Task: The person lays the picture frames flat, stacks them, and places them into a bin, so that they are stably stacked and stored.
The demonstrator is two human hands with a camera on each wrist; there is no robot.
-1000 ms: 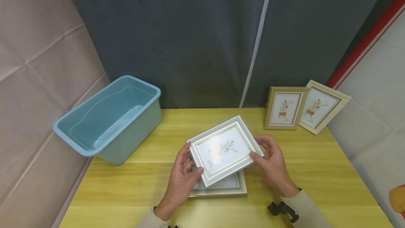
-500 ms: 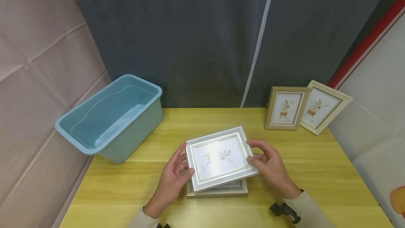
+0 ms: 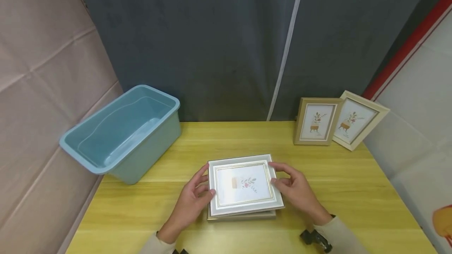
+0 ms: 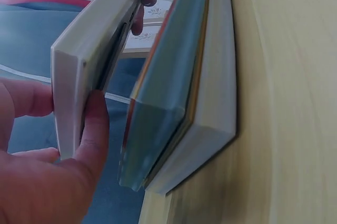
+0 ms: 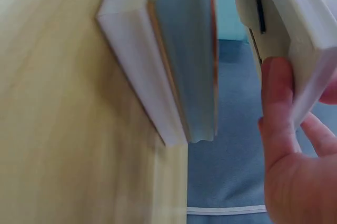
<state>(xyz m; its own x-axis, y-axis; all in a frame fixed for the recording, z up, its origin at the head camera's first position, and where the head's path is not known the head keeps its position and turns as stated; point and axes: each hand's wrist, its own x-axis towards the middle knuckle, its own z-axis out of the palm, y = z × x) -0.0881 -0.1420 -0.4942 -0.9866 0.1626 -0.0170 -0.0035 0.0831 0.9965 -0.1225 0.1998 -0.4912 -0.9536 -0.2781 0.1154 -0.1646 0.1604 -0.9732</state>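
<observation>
Blue tub (image 3: 155, 144) by the surface's (image 3: 123, 214) far left corner! Now the left hand (image 3: 187, 209), pinching the white frame's (image 3: 245, 185) left end, raised just above stacked frames (image 3: 243, 218), midway between the side edges; right hand (image 3: 298, 193) pinches its right end; tan frame (image 3: 303, 122) upright, overlapping a tilted cream frame (image 3: 367, 128), far right corner!

A screened-off booth — wood-grain table (image 3: 353, 191), dark cloth (image 3: 197, 46) behind, creased pinkish sheeting (image 3: 42, 101) beside

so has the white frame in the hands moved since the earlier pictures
Yes: in the head view the white frame has come nearer the viewer, away from the table's back edge, and turned closer to parallel with it.
</observation>
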